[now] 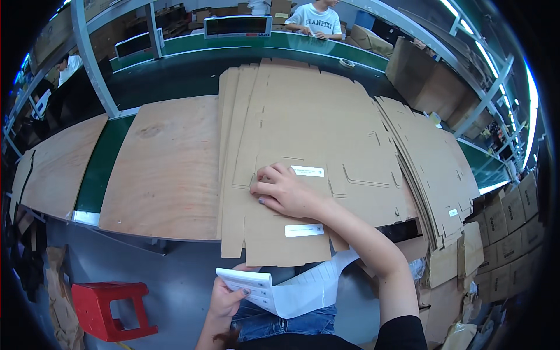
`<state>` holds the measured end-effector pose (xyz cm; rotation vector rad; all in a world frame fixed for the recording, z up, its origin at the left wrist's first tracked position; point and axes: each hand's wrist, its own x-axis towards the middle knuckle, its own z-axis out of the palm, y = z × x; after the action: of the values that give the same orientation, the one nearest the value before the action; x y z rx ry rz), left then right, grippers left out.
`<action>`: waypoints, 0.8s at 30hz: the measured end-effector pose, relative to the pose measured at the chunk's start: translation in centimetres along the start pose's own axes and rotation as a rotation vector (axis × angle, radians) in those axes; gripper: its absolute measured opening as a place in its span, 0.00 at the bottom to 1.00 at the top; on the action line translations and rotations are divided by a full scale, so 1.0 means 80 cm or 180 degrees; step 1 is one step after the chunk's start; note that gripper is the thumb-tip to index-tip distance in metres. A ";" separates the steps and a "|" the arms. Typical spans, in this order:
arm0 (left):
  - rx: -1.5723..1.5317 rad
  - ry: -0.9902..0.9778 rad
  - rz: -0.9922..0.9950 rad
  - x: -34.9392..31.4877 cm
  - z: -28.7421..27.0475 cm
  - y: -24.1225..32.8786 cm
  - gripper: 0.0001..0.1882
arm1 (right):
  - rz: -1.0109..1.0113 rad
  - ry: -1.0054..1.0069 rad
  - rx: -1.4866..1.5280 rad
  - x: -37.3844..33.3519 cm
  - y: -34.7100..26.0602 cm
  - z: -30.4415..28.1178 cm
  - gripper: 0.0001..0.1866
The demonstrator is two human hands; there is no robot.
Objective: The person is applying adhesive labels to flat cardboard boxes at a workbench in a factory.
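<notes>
A stack of flat brown cardboard box blanks lies on the wooden table in front of me. On the top blank are two white labels, an upper label beside my right hand and a lower label near the front flap. My right hand rests on the cardboard, fingers bent and slightly apart, with nothing visible in it. Below the table edge, my left hand grips a folded strip of white labels, thumb on top. The strip's loose end loops over my lap and rises toward the stack's front edge.
Another stack of box blanks lies to the right. Bare plywood spans the left. A red plastic stool is on the floor at lower left. Cartons are piled at right. Beyond the green conveyor a person works.
</notes>
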<state>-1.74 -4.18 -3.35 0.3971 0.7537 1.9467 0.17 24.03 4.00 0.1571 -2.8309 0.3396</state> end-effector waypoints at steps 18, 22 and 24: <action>0.0873 -0.0634 -0.0433 0.019 0.022 0.066 0.28 | 0.0269 -0.0170 -0.0303 -0.005 -0.014 -0.005 0.12; 0.1116 -0.1019 -0.0200 0.034 0.006 0.062 0.28 | 0.0275 -0.0173 -0.0337 -0.003 -0.005 -0.008 0.11; 0.1168 -0.1260 -0.0144 0.042 -0.007 0.054 0.28 | 0.0289 -0.0150 -0.0462 -0.005 -0.003 -0.010 0.09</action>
<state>-6.58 -2.90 -1.10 0.9481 0.8448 1.6129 0.80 24.01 4.69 0.0061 -2.9020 0.1500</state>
